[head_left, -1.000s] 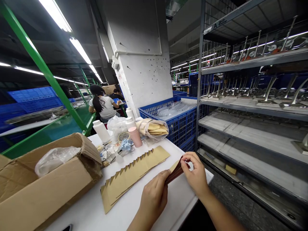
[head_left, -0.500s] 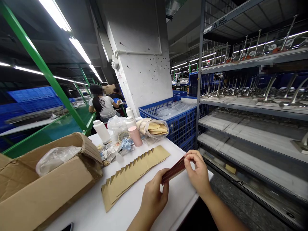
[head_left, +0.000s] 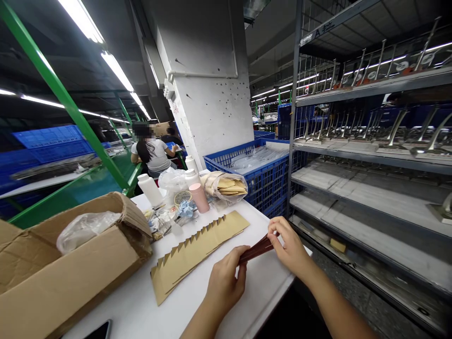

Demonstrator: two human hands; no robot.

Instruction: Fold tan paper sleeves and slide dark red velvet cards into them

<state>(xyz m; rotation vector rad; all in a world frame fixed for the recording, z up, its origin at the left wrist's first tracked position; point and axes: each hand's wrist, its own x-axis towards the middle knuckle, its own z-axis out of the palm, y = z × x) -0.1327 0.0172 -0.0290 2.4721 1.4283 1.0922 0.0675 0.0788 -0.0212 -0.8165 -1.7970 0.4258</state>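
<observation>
A thin stack of dark red-brown sheets (head_left: 258, 249) is held slantwise above the white table. My left hand (head_left: 228, 280) grips its left end between thumb and fingers. At the opposite end, the thumb and fingertips of my right hand (head_left: 287, 245) pinch the upper edge. The sheets' exact kind does not show. Beside my left hand, a row of overlapping brown paper envelopes (head_left: 201, 247) lies fanned diagonally across the table (head_left: 130, 294).
An open cardboard box (head_left: 81, 278) with clear plastic stands left, near a phone (head_left: 100, 329). Behind the envelopes are white bottles (head_left: 150, 190), a pink cup (head_left: 199, 197) and bagged envelopes (head_left: 229, 186). A blue crate (head_left: 266, 176) and metal rack (head_left: 353, 188) stand beyond; a person (head_left: 155, 153) sits further back.
My right hand has shifted slightly left and up along the stack's end. The stack's edges look a little more spread. My left hand keeps its grip, and the view has moved slightly.
</observation>
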